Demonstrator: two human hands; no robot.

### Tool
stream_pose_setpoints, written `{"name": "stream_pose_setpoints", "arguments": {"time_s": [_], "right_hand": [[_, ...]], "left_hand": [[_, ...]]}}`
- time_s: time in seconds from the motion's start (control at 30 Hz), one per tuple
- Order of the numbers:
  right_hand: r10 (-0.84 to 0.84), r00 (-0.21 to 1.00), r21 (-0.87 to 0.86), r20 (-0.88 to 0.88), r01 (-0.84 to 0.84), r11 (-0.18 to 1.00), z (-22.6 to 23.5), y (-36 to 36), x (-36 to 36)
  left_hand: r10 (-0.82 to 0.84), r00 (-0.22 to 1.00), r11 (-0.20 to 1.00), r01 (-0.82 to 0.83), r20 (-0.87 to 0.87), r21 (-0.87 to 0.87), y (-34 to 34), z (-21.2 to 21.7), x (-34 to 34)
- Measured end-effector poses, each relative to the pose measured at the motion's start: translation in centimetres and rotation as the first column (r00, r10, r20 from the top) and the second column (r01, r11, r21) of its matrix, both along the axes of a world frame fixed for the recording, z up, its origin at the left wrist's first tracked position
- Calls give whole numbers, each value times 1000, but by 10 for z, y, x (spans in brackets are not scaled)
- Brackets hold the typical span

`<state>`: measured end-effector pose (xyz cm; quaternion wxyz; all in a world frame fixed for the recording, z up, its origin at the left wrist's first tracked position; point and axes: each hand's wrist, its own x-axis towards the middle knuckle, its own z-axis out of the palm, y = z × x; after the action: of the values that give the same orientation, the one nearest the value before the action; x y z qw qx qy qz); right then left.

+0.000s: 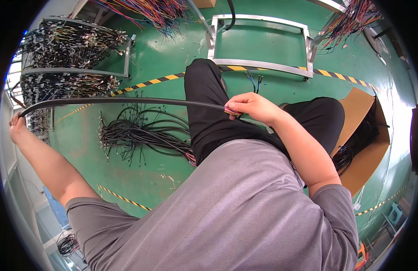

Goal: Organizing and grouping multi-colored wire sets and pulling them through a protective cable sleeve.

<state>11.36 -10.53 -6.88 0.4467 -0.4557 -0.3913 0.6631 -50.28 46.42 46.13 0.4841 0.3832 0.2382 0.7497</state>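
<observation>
A long black sheathed cable [141, 100] stretches in a shallow arc between my two hands. Far out to the left, my left hand [18, 128] is closed round one end of it. Over my lap, my right hand [254, 107] pinches the other end, where coloured wires [228, 111] come out of the black sheath. Just beyond my right hand, several thin leads with blue and black tips [254, 82] show above the floor. A bundle of black cables [141, 135] with small end connectors lies on the green floor, left of my leg.
Racks hung with dense wire harnesses [73, 45] stand at the far left. Ahead is a metal frame [263, 62], with coloured wires [159, 13] hanging nearby. An open cardboard box [353, 117] holding black cables stands at my right. Yellow-and-black tape [150, 82] crosses the floor.
</observation>
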Motion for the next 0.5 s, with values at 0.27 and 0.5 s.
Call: {"name": "stream_pose_setpoints", "arguments": {"time_s": [0.27,0.5], "right_hand": [[-256,953,-39,159,265,963,15,-1,-8],[-283,830,95,481,272,958,39,-4,-24]], "left_hand": [[19,999,1000,-19,-28,4,44,-8,-40],[71,994,997,-70,-86,22,59,-1,-72]]}}
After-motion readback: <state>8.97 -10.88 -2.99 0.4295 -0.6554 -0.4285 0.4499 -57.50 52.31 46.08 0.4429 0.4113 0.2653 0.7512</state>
